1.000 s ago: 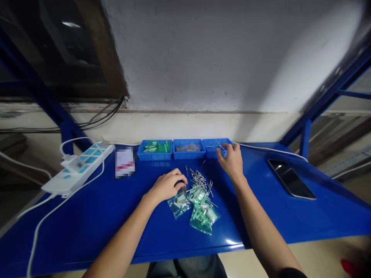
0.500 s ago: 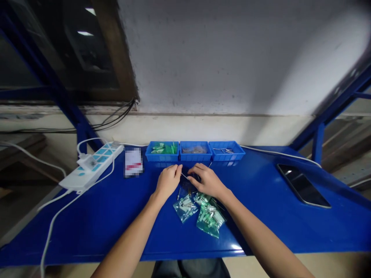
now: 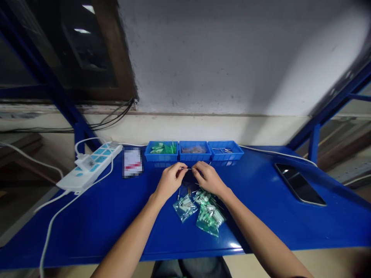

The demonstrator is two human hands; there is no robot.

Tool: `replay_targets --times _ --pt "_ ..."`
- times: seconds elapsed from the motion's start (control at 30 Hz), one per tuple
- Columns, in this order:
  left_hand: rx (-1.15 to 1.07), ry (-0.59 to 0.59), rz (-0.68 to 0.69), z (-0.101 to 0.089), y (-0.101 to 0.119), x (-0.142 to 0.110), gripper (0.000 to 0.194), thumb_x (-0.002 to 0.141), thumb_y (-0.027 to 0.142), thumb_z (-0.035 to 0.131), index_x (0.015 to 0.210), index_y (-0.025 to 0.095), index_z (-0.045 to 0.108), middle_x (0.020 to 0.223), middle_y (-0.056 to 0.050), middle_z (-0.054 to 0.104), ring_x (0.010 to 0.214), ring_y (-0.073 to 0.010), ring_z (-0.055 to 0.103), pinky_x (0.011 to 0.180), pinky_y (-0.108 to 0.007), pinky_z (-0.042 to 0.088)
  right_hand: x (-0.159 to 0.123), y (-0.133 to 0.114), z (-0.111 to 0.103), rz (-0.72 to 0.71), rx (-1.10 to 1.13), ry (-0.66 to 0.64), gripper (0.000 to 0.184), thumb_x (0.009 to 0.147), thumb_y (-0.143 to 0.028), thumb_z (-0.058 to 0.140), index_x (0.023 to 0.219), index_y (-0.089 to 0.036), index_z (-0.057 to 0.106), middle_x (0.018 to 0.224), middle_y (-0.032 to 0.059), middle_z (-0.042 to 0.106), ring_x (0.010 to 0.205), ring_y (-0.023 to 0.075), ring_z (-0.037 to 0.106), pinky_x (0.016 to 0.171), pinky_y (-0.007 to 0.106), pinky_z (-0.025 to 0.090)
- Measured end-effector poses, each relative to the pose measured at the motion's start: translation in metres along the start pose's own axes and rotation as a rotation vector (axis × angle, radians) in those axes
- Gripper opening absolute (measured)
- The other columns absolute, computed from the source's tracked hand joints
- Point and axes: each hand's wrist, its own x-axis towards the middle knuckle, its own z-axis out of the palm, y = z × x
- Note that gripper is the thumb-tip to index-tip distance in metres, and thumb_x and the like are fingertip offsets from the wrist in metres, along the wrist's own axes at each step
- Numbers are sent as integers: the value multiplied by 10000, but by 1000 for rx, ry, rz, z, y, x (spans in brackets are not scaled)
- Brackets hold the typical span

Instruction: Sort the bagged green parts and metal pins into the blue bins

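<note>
My left hand point(image 3: 171, 178) and my right hand point(image 3: 210, 178) face each other above the blue table, both with pinched fingers. Between their fingertips runs a thin metal rod point(image 3: 189, 168), level and gripped at each end; its exact kind is too small to tell. Just below the hands lie a clear bag of small pale and metal parts point(image 3: 185, 207) and a greenish bag of similar parts point(image 3: 211, 217). A slim metal pin point(image 3: 178, 194) rests beside the left wrist. Some small brown pieces point(image 3: 189, 191) lie between the wrists.
Blue bins line the back: one with green bags point(image 3: 162, 158), one with clear bags point(image 3: 195, 157), one with metal rods point(image 3: 226, 157). A white power strip point(image 3: 89, 170) with cables and a blurred card point(image 3: 132, 162) are at left. A phone point(image 3: 300, 185) lies at right.
My right hand has come up slightly and its fingers have closed on the rod. The left hand has shifted a little right. The rod has gone from slanted to nearly level.
</note>
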Motion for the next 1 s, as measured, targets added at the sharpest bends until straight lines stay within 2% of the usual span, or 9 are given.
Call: replay_targets --times 0.17,0.27,0.43,0.5,0.6,0.67,0.73,0.83,1.0 --pt "80 39 -44 1 -2 1 221 879 323 456 762 190 587 662 4 630 587 -122 569 588 -221 404 -2 -1 2 31 94 16 176 896 -291 457 1039 -199 499 800 22 579 745 157 541 666 262 415" --pt "63 52 -87 2 -1 0 283 875 363 460 695 179 578 577 19 585 528 -112 534 551 -216 378 -2 -1 3 1 67 10 114 895 -275 451 945 -200 521 803 30 582 734 153 541 663 253 413" --pt "-84 -78 -142 6 -4 1 330 916 384 361 920 174 615 695 -8 642 610 -128 591 603 -222 438 0 12 -14 -7 -46 56 187 923 -284 377 908 -191 539 814 56 611 744 164 565 677 255 404" --pt "-67 -87 -111 10 -9 5 328 928 333 330 1013 177 606 836 -37 657 737 -142 618 694 -243 466 1 29 -27 102 -118 177 254 931 -333 348 888 -180 546 758 56 614 674 165 563 646 258 393" --pt "74 -119 -6 18 -17 15 294 896 203 366 1056 203 613 1066 -61 593 959 -169 586 865 -289 440 0 61 -44 448 -266 471 340 913 -426 348 908 -157 555 668 57 604 596 188 546 587 277 363" --pt "162 -229 46 23 -22 22 300 868 186 410 1092 234 604 1170 -59 523 959 -175 581 867 -305 442 -4 77 -49 629 -288 525 412 883 -481 385 1048 -130 524 659 59 613 600 218 558 569 289 357" --pt "213 -328 75 26 -27 27 270 853 213 454 1068 243 614 1161 -54 510 918 -178 589 839 -311 453 -8 83 -48 701 -267 516 477 872 -508 385 1131 -121 488 672 61 622 625 236 574 570 297 366" --pt "229 -345 66 24 -33 27 173 836 248 500 938 209 635 1013 -49 554 889 -187 589 822 -314 455 -9 71 -35 593 -167 457 454 889 -499 358 1142 -146 490 652 32 603 631 215 583 577 284 386" --pt "102 -252 -19 14 -34 17 139 833 236 490 847 185 619 850 -39 627 810 -172 600 776 -294 461 -3 29 -3 157 -37 86 285 874 -410 470 1036 -199 574 694 8 578 625 152 551 596 244 400"
